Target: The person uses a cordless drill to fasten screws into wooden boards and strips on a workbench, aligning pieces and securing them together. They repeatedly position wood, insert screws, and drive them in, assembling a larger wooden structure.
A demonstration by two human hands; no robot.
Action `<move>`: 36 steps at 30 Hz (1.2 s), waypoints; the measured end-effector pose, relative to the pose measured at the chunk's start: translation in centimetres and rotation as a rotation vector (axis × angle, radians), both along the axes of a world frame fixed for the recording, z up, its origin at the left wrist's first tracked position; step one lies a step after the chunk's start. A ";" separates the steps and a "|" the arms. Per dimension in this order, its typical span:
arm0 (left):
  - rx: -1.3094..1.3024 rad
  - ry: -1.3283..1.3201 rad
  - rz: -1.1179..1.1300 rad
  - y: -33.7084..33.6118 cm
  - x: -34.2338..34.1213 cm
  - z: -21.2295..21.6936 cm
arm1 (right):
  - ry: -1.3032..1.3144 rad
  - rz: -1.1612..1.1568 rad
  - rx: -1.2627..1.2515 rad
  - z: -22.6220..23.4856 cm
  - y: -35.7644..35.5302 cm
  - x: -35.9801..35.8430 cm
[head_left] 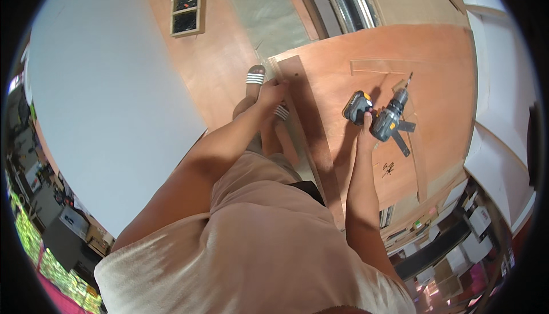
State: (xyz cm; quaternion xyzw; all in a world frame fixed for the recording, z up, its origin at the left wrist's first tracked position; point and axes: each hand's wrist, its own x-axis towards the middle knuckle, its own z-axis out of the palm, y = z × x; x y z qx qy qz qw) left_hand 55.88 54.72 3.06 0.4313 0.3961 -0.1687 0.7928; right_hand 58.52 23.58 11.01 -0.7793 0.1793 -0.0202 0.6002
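Observation:
My right hand (366, 131) is closed round the handle of a grey and black cordless drill (386, 121). The drill's yellow-marked battery (357, 107) faces left, and its bit (410, 78) points away to the far right. Under the drill lies a large reddish-brown wooden panel (331, 62). A narrow wooden strip (303, 125) runs along the panel's left edge. Over the far part of that strip, my left hand (273, 93) is closed with its fingers partly hidden; it seems to grip the edge.
Thin wooden strips (422, 168) and a pile of dark screws (388, 169) lie on the panel. Left stands a big white board (108, 97); beyond it is a two-compartment wooden box (187, 11) with dark contents. White shelving (503, 68) borders the right. My sandalled feet (255, 77) are beside the strip.

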 end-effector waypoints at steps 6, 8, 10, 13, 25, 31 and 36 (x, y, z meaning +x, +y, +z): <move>0.097 0.002 0.041 -1.6 0.1 0.9 | -0.062 0.053 -0.087 -0.8 -0.5 -1.2; 0.158 0.037 0.013 -1.7 -0.5 0.8 | -0.087 0.050 -0.073 -0.4 -0.2 -1.4; 0.315 0.119 -0.108 -0.9 0.7 6.3 | 0.021 -0.012 -0.020 -0.6 -0.3 -3.4; 0.356 0.072 0.026 -2.2 0.2 4.2 | 0.139 -0.029 -0.166 -3.8 1.1 -9.1; 0.126 0.092 0.195 -3.0 0.3 0.6 | 0.260 0.668 -0.625 -4.3 13.0 -1.3; 0.027 0.100 0.264 -3.3 0.3 0.8 | 0.209 0.718 -0.537 -6.5 11.4 -1.3; 0.131 0.165 0.189 -3.4 0.7 0.8 | 0.154 0.757 -0.547 -7.5 10.9 -1.2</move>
